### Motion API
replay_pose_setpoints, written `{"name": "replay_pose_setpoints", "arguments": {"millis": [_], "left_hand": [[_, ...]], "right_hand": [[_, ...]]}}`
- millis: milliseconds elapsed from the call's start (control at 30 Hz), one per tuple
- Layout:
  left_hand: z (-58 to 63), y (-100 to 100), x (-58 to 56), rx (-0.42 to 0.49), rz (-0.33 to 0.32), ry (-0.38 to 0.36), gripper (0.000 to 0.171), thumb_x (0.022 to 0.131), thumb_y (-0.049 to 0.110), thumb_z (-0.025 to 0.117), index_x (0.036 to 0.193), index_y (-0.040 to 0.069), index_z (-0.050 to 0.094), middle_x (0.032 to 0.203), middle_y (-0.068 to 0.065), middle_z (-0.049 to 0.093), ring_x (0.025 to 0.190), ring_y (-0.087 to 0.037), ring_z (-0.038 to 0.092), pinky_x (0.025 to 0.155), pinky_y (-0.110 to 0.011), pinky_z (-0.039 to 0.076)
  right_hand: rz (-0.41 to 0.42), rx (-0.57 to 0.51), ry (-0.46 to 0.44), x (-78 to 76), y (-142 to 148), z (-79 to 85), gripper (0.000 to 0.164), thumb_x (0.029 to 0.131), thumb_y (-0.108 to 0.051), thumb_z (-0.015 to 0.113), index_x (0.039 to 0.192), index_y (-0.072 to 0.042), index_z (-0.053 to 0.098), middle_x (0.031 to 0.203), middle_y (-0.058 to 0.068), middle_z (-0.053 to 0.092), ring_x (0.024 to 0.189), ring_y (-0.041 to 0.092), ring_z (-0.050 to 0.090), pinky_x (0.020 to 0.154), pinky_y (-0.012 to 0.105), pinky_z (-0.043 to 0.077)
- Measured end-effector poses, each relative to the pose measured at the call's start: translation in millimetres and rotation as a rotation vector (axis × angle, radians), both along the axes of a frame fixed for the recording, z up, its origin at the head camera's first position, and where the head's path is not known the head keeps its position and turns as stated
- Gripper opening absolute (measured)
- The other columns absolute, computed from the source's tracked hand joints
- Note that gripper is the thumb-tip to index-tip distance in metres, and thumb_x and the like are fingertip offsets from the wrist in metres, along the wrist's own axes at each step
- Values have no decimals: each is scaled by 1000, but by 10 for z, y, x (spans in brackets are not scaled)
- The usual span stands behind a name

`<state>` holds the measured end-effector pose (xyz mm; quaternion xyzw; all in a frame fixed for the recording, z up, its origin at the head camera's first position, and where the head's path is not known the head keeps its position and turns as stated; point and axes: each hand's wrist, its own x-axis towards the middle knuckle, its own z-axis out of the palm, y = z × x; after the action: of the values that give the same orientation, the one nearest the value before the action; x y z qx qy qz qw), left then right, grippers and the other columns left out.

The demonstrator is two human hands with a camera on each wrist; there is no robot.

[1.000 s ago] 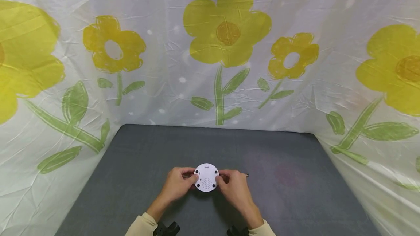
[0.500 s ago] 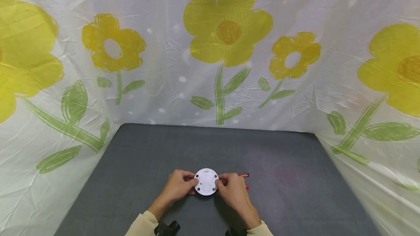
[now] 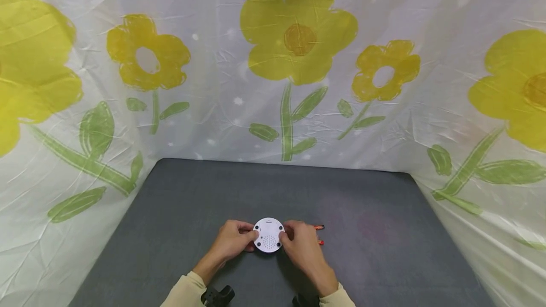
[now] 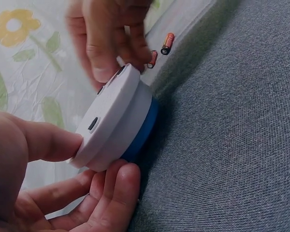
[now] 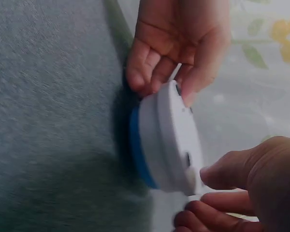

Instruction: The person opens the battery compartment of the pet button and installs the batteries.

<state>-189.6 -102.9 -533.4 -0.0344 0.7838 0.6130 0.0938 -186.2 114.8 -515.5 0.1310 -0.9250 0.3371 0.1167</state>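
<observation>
A round white device (image 3: 268, 235) with small dark feet and a patch of tiny holes on its upturned face is between both hands, low in the head view. Its opposite side, close over the table, is blue, as the left wrist view shows the device (image 4: 118, 113) from its edge. My left hand (image 3: 230, 240) pinches the left rim, thumb on the white face and fingers below. At the right rim, my right hand (image 3: 304, 245) has its thumb on the edge and fingers curled beneath, partly hidden. From the right wrist, the device (image 5: 166, 137) appears tilted.
Two red and black batteries, one farther back (image 3: 319, 227) and one nearer (image 3: 321, 242), lie just right of my right hand. Dark grey cloth covers the table (image 3: 204, 188). A white curtain with yellow flowers (image 3: 204, 122) encloses the back and sides.
The device and both hands have shifted slightly toward me. More of the two batteries now shows beside my right hand.
</observation>
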Motion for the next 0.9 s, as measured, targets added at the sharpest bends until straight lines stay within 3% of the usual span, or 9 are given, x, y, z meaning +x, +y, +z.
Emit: {"name": "replay_pose_setpoints", "arguments": {"millis": [133, 267, 500, 900], "left_hand": [[3, 8, 0, 2, 8, 4, 28, 95, 7, 77, 116, -11, 76, 96, -13, 81, 72, -18, 76, 67, -35, 67], [12, 5, 3, 7, 5, 6, 26, 96, 8, 77, 115, -11, 76, 96, -13, 81, 74, -18, 77, 67, -35, 67], [1, 1, 6, 18, 2, 4, 24, 95, 8, 76, 112, -9, 77, 93, -12, 81, 73, -17, 76, 67, -35, 67], [24, 9, -7, -14, 0, -14, 22, 95, 7, 74, 110, -10, 76, 89, -9, 78, 71, -14, 73, 66, -32, 66]], "right_hand": [[46, 41, 112, -49, -38, 88, 21, 86, -2, 81, 106, -3, 78, 93, 6, 77, 81, 16, 73, 74, 35, 62], [134, 115, 154, -110, -100, 174, 21, 87, -1, 83, 106, -7, 75, 98, 6, 76, 90, 20, 71, 81, 39, 62], [238, 232, 97, -162, -229, 235, 22, 89, -3, 86, 105, -10, 71, 99, 6, 74, 93, 21, 68, 79, 38, 61], [259, 310, 72, -202, -309, 199, 23, 89, -4, 83, 107, -9, 70, 99, 6, 75, 92, 21, 65, 77, 35, 59]]}}
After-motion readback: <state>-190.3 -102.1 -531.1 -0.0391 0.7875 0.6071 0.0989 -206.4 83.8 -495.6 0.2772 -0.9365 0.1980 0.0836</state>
